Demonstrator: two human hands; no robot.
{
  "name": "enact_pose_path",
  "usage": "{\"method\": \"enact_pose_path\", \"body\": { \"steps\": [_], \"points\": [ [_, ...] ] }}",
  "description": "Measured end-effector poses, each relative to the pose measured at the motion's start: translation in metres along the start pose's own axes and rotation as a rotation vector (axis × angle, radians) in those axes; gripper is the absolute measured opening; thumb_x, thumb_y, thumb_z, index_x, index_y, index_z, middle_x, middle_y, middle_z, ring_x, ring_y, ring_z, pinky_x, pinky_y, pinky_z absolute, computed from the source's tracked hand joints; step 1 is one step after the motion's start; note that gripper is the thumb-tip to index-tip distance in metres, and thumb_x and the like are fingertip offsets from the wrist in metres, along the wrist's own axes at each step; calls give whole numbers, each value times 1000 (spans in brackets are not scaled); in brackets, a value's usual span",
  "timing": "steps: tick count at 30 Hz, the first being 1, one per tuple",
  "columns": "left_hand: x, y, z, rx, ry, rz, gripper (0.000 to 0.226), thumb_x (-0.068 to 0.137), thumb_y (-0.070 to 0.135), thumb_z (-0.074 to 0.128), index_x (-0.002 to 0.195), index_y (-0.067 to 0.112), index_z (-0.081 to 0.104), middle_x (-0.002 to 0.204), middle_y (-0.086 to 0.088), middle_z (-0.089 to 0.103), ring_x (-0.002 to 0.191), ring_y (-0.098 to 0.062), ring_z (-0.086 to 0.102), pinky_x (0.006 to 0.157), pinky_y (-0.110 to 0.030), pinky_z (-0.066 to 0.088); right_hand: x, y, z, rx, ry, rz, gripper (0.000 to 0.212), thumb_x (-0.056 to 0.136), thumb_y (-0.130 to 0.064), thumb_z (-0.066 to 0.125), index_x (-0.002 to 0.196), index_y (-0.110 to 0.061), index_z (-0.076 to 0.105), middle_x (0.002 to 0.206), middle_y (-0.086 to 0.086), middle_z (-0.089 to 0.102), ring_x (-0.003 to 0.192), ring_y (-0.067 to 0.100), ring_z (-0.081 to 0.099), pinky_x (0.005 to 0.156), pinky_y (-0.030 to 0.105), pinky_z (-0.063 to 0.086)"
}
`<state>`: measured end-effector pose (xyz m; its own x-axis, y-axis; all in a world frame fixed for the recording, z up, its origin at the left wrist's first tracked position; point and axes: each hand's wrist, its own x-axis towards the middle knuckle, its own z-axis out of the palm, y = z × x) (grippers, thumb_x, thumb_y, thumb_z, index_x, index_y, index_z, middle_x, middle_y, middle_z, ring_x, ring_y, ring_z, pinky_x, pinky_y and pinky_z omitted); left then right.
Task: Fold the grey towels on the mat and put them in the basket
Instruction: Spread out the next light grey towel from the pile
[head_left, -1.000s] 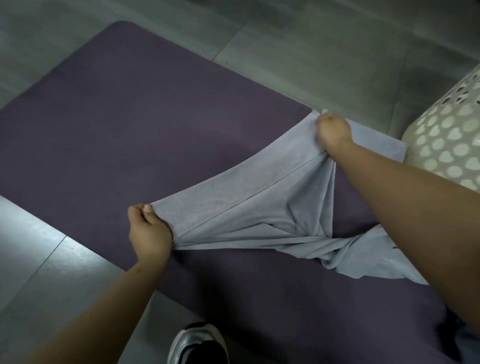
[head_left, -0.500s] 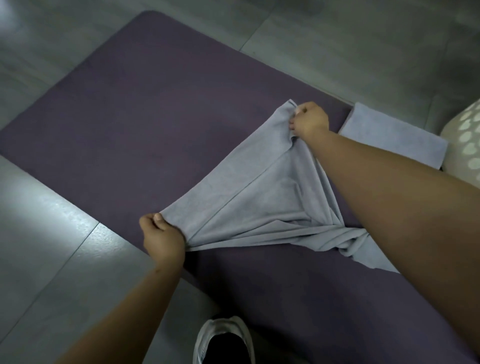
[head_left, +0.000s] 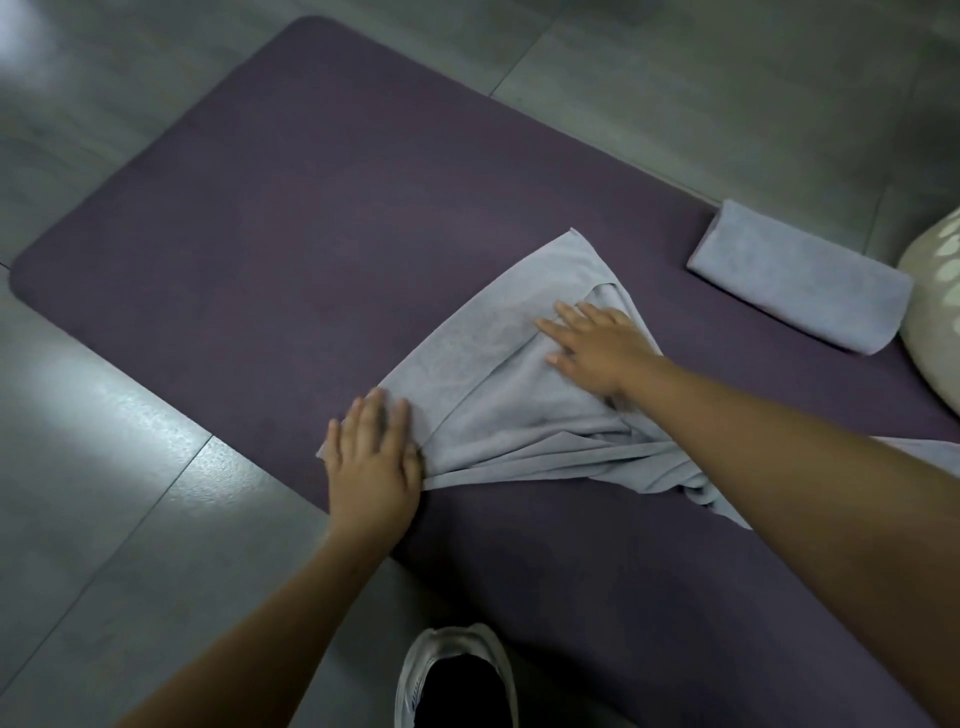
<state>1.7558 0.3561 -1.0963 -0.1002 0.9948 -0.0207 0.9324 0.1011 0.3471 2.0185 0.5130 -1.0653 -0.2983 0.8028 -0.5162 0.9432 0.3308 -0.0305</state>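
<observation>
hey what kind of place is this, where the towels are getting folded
Probably a room at home, on the floor: grey floor tiles, a purple mat with grey towels on it, and a perforated laundry basket beside it.

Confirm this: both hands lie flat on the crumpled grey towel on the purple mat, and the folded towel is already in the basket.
Not quite. The head view shows the folded towel lying on the purple mat beside the basket, not in it. Both the left hand and right hand do lie flat on the crumpled grey towel.

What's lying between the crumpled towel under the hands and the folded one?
Only bare purple mat separates the crumpled towel from the folded towel, as the head view shows.
</observation>
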Motion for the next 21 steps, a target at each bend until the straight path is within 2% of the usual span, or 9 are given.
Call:
{"method": "enact_pose_path", "body": {
  "steps": [3, 6, 8, 10, 13, 15, 18, 19, 21],
  "points": [
    [-2, 6, 7, 68, -140, 151, 53, 95, 39, 32, 134, 12, 55, 146, -19, 41, 136, -38, 37, 113, -54, 20, -11, 7, 12, 62, -1, 129, 59, 99, -46, 28, 151, -34, 2, 160, -2, -6, 147, 23, -2, 117, 38, 4],
    [-8, 17, 10, -3, -209, 264, 52, 93, 42, 35, 132, 15, 57, 145, -20, 42, 131, -38, 43, 112, -54, 22, -33, 10, 18, 110, 155, 146, 53, 99, -43, 30, 149, -27, 21, 159, 2, 7, 143, 26, 11, 114, 40, 10],
    [-11, 29, 11, -115, -232, 366, 47, 92, 43, 42, 128, 19, 61, 140, -15, 49, 125, -32, 48, 109, -51, 31, -56, 19, 28, 169, 226, 212, 51, 98, -41, 36, 146, -24, 28, 155, 5, 21, 135, 30, 25, 109, 44, 21],
    [-12, 45, 13, -214, -239, 475, 42, 90, 42, 48, 122, 20, 65, 129, -7, 57, 116, -24, 51, 101, -45, 41, -79, 36, 39, 280, 198, 357, 52, 97, -41, 40, 142, -18, 32, 146, 11, 35, 127, 35, 37, 102, 46, 31],
    [-13, 74, 20, -254, -270, 608, 39, 88, 42, 50, 116, 21, 67, 118, 0, 65, 109, -14, 49, 97, -34, 35, -114, 67, 51, 344, 88, 446, 49, 96, -46, 40, 133, -14, 39, 135, 11, 47, 120, 32, 46, 98, 43, 35],
    [-10, 95, 24, -232, -297, 634, 45, 87, 44, 46, 121, 21, 65, 121, 1, 64, 111, -16, 51, 99, -31, 33, -133, 85, 52, 269, -21, 413, 43, 96, -52, 33, 122, -20, 45, 122, 6, 57, 111, 27, 54, 95, 39, 34],
    [-3, 130, 24, -215, -374, 643, 54, 88, 50, 40, 132, 23, 56, 131, 4, 58, 121, -20, 51, 103, -34, 30, -156, 101, 53, 244, -137, 367, 37, 97, -55, 26, 93, -27, 49, 94, -2, 63, 98, 20, 59, 93, 36, 32],
    [-1, 141, 26, -210, -414, 638, 53, 89, 50, 41, 135, 26, 52, 135, 5, 55, 124, -19, 48, 104, -33, 26, -162, 102, 53, 279, -120, 360, 35, 97, -54, 27, 86, -27, 47, 87, -3, 62, 94, 19, 59, 90, 35, 33],
    [3, 163, 28, -216, -435, 646, 52, 90, 49, 44, 138, 29, 48, 138, 8, 52, 128, -17, 45, 103, -30, 21, -171, 99, 55, 374, -7, 362, 34, 97, -51, 34, 76, -26, 45, 75, -3, 58, 83, 21, 59, 75, 32, 39]
  ]
}}
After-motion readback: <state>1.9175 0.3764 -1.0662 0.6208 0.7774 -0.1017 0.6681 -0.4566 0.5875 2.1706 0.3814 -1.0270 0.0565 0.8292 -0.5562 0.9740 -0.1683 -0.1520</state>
